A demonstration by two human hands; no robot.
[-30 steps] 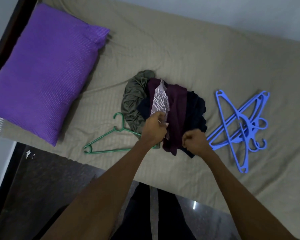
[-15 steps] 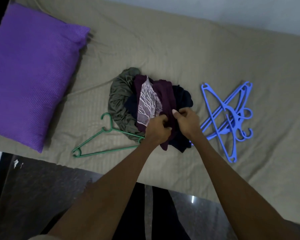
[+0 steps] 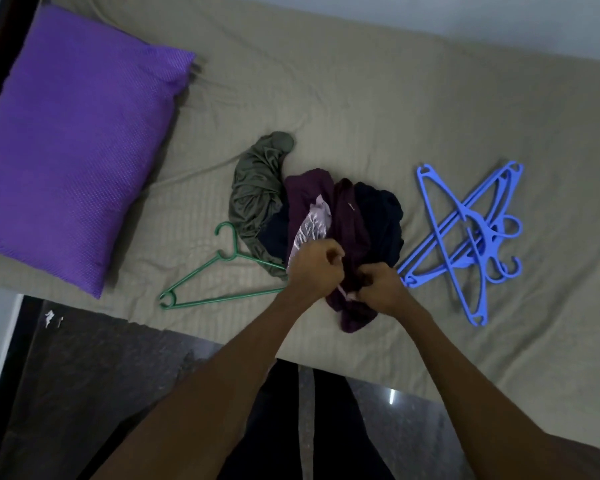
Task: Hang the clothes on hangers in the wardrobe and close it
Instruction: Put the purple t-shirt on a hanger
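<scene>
Head view: both forearms are extended over the bed (image 3: 361, 98). The maroon garment (image 3: 352, 223), atop the clothes pile between the green hanger (image 3: 201, 284) and blue hangers (image 3: 471, 237), is gripped by the curled left hand (image 3: 314, 266) and right hand (image 3: 381, 285).

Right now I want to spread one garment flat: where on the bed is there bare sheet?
The widest bare bed sheet lies beyond the clothes pile, between the purple pillow and the far wall. A smaller patch sits right of the blue hangers. The near edge is crowded: green hanger, pile, both hands.
</scene>
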